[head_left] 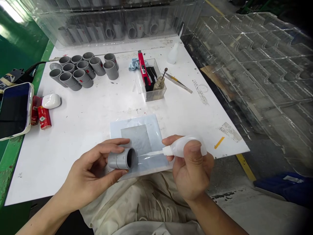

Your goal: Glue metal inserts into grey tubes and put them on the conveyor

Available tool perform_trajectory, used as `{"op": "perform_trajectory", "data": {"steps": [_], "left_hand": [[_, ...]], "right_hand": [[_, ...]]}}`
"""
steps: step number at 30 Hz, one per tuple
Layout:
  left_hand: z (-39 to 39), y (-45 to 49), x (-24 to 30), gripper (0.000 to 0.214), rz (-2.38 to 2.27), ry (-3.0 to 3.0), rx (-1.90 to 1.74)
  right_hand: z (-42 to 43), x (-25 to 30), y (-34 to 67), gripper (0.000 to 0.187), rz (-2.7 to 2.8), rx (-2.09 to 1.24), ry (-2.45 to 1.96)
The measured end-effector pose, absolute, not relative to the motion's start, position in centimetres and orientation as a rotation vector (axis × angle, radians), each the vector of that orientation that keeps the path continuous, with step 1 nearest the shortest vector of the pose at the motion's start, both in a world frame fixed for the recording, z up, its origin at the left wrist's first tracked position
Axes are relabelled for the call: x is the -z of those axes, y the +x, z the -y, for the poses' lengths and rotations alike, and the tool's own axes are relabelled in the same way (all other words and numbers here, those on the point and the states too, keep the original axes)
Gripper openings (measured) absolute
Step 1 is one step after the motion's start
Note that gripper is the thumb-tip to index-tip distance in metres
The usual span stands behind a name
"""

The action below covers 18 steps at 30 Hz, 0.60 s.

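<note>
Clock taken from mid-view. At 9 o'clock, a smartphone (14,111) lies at the edge of the white table (49,182), beside a red can (44,120) and a white earbud case (51,101). At 10 to 11 o'clock stands a cluster of grey PVC couplings (83,70). The left hand (85,173), at 7 o'clock, is closed around a single grey coupling (121,158), held on its side at 6 to 7 o'clock with its open mouth facing right, above a clear plastic sheet (156,130) bearing a grey square (135,140). At 12 o'clock, a clear plastic box (153,94) holds a red marker-like tool (143,67) and a small glass jar with a brush (159,83); metal tweezers (177,81) lie just right of it. The right hand (192,169), at 5 o'clock, grips a translucent squeeze bottle (182,147) on its side, its thin nozzle (151,153) just beside the coupling's mouth; contact cannot be told. Clear plastic racks (256,65) fill 2 to 3 o'clock. Risks: hard squeezing could flood the bore and drip onto the sheet; a nozzle slip could mark the coupling's outside; a loose left-hand hold could drop the coupling.
</note>
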<state>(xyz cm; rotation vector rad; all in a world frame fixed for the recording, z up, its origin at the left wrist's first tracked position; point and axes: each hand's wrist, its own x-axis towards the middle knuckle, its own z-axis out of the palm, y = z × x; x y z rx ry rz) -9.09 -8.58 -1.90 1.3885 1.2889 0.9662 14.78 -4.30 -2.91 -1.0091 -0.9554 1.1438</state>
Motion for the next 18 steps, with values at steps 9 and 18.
{"op": "perform_trajectory", "data": {"steps": [9, 18], "left_hand": [[8.66, -9.26, 2.13, 0.048, -1.299, 1.379, -0.966], [8.40, -9.25, 2.13, 0.042, -1.201, 1.470, -0.942]], "right_hand": [[3.81, 2.69, 14.38, 0.041, 0.966, -1.128, -1.039], [3.66, 2.33, 14.22, 0.042, 1.016, -1.119, -1.075]]}}
